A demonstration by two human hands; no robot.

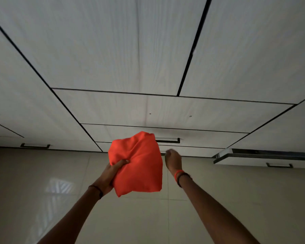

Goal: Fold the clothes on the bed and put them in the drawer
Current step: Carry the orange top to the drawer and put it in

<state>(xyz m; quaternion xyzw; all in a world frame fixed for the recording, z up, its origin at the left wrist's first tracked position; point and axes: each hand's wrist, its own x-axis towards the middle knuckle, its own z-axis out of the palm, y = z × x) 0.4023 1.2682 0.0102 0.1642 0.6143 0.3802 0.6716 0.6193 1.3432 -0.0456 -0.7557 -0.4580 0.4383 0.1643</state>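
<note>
the left hand (111, 173) is gripping a folded orange garment (139, 166) by its edge, holding it up before the white wardrobe (113, 59). the right hand (173, 159) is hovering just below a dark drawer handle (171, 140); its fingers are blurred, so i cannot tell whether they are curled. 1 drawer (253, 156) at the right is standing ajar.

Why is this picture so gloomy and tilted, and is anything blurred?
Head view: dim overall; striped glare on the glossy floor; the wide lens slants the wardrobe seams; the right hand is slightly motion-blurred, while the orange cloth in the left hand looks sharp.
</note>
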